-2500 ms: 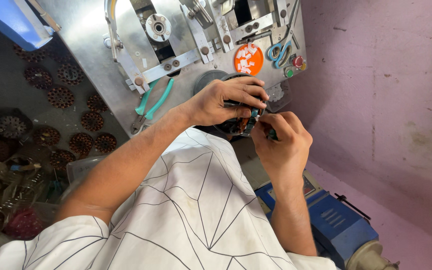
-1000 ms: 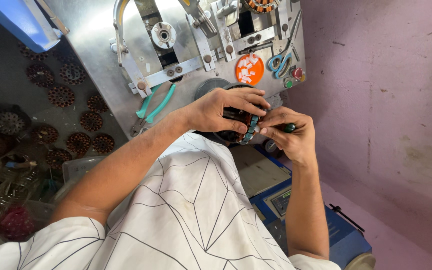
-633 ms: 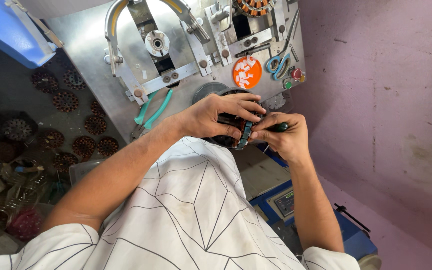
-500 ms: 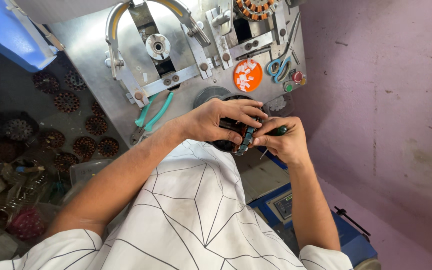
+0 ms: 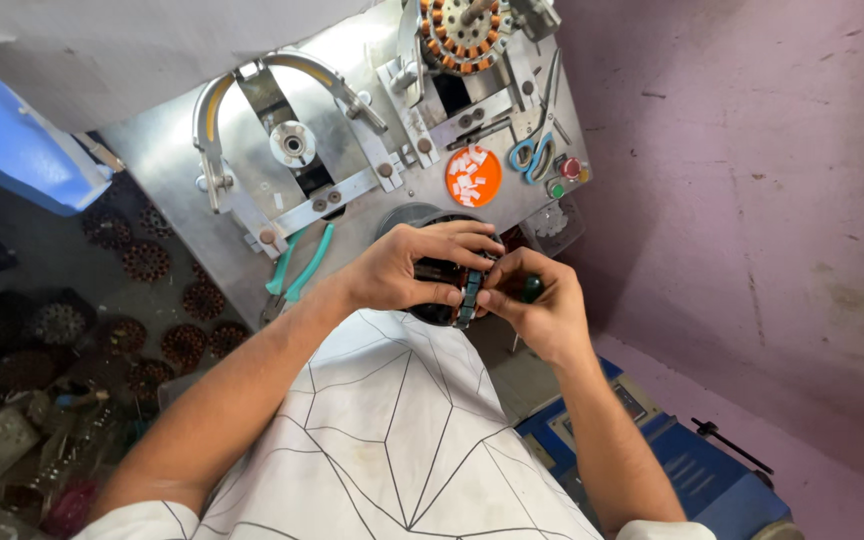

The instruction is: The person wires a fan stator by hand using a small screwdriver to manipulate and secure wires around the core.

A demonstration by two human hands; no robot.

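Both hands work on a dark round stator [image 5: 442, 290], held in front of the chest just below the metal worktop [image 5: 182, 170]. Left hand [image 5: 407, 270] is wrapped over its top, fingers curled shut around the rim. Right hand [image 5: 537, 310] is closed on a green-handled tool [image 5: 531, 288], fingertips pressed to the stator's side at a strip of grey slot pieces [image 5: 469, 292]. What the tool tip does is hidden by the fingers.

Around it:
- teal-handled pliers [image 5: 297, 272] lie on the worktop just left of the left wrist
- orange round dish [image 5: 474, 176] with white bits, above the stator
- blue-handled scissors [image 5: 531, 152] beside the dish
- wound stator [image 5: 464, 30] mounted on the machine at the top
- more dark stators [image 5: 142, 262] on the floor at left
- blue box [image 5: 692, 475] under the right forearm

Versus 0.5 s ago: grip is the same on both hands, stator stays put; the view has tilted so more of the machine top shows.
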